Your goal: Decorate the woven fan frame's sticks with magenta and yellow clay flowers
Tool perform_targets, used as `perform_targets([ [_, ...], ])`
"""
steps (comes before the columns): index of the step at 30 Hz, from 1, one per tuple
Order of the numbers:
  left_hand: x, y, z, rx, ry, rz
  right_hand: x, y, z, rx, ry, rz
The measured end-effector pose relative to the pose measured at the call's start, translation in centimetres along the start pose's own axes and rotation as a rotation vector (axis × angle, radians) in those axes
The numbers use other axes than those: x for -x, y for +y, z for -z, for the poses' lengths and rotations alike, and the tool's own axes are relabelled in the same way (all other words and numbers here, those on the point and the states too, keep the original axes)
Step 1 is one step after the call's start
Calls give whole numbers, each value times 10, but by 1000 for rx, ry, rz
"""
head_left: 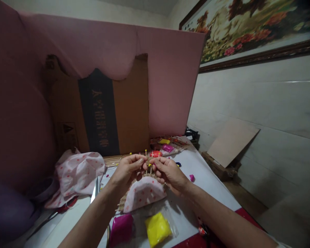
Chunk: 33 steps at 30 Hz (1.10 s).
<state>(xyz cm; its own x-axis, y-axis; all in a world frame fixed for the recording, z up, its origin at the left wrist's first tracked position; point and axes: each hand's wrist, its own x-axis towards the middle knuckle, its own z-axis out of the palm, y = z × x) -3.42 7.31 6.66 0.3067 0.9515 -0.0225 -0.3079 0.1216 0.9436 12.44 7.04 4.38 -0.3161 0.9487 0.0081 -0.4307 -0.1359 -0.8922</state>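
Observation:
My left hand [130,168] and my right hand [169,172] meet fingertip to fingertip above the table, both closed in a pinch. A small yellow bit [150,165] shows at my right fingertips; what the left fingers pinch is hidden. Around the fingers stand thin sticks with yellow tips [146,151]. Below the hands lies a woven straw piece [122,204], partly covered by a half-round of white cloth with red dots [144,193]. Nearer to me are a magenta pack of what looks like clay [122,229] and a yellow one in a clear bag [158,228].
Crumpled dotted cloth [80,170] lies at left, beside a scissor-like metal blade [95,190]. A cardboard sheet [131,113] stands behind. A red oval thing [155,154] and small packs [167,148] lie at the back. A magenta lump [192,177] sits at right.

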Motion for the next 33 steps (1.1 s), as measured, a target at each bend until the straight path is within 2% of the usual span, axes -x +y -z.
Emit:
perform_targets([
  [5, -2, -2, 5, -22, -13, 8, 0, 0, 0, 17, -17, -6],
  [11, -3, -5, 4, -62, -1, 37, -2, 1, 2, 140, -1, 25],
  [14, -4, -7, 4, -97, -5, 6, -3, 1, 2, 213, 20, 32],
  [20, -4, -7, 5, -101, -15, 25, 0, 0, -2, 661, 91, 361],
  [26, -3, -6, 2, -113, -18, 65, 4, -2, -6, 812, 140, 441],
  [33, -3, -6, 2, -124, -1, 23, 8, -2, -12, 1011, 184, 532],
])
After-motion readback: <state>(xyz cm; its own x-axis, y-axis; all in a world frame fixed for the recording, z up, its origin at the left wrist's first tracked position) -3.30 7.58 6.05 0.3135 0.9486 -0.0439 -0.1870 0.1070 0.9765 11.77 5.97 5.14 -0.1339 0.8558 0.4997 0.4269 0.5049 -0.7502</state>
